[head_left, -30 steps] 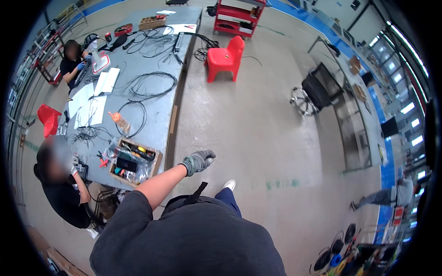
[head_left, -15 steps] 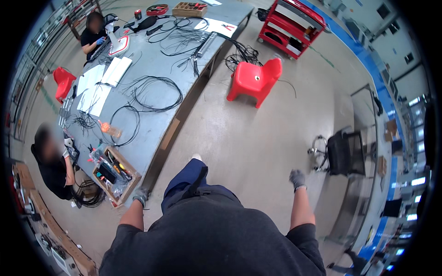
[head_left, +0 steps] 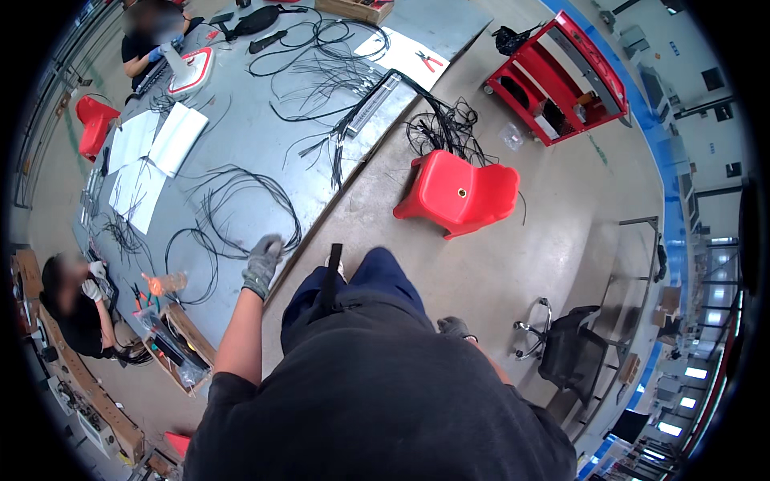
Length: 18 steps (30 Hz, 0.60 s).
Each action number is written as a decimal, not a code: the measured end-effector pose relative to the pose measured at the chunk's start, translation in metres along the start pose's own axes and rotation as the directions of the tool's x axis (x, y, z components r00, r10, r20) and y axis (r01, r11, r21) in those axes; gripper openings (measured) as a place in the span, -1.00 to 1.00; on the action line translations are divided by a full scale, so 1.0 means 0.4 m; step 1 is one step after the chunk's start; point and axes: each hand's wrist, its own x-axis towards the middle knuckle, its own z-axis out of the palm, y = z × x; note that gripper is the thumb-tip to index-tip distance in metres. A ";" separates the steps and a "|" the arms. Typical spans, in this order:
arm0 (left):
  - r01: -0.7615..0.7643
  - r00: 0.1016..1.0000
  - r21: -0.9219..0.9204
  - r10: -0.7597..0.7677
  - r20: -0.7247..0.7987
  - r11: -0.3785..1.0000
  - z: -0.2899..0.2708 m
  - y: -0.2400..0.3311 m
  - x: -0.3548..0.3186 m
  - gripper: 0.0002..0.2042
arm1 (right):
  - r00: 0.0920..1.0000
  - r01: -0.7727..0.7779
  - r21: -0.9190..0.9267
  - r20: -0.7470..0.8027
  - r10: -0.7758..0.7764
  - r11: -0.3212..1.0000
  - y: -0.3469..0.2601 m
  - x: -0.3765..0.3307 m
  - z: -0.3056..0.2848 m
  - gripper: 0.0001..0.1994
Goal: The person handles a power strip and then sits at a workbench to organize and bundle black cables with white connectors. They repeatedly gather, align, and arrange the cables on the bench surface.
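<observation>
My left fingers, gloved, are hovering or resting beside the black cable coil on the grey surface; a glove catching strands, I am judging, could be pulling the coil askew. Left: lying loosely bent, pinching nothing visible, contact unclear. Right fingers: sitting curled, any contents hidden.

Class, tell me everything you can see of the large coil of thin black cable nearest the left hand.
The large, loose coil of thin black cable looks plastic-coated. Several strands form an uneven ring, with thin ends straying at its upper left. It lies flat on the smooth grey tabletop, near the edge. The grey-gloved left hand is at its lower right; whether they touch is unclear.
</observation>
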 end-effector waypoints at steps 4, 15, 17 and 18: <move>-0.060 0.988 -0.187 0.085 0.131 0.981 0.222 0.233 0.153 -0.79 | 0.881 0.473 -0.627 0.355 -0.314 0.619 0.417 0.338 -0.018 -0.67; 0.129 0.924 -0.134 -0.168 -0.345 0.983 0.583 -0.034 0.587 -0.83 | 0.948 0.309 -0.497 0.089 -0.307 0.811 -0.597 1.053 -1.186 -0.69; 0.114 0.963 0.028 -0.104 -0.247 0.993 0.706 0.064 0.670 -0.88 | 0.973 0.223 -0.607 0.090 -0.212 0.763 -0.606 1.115 -1.234 -0.69; 0.053 0.983 -0.081 -0.066 -0.171 0.995 0.775 0.090 0.713 -0.87 | 0.971 0.234 -0.671 0.127 -0.201 0.704 -0.512 1.182 -1.274 -0.70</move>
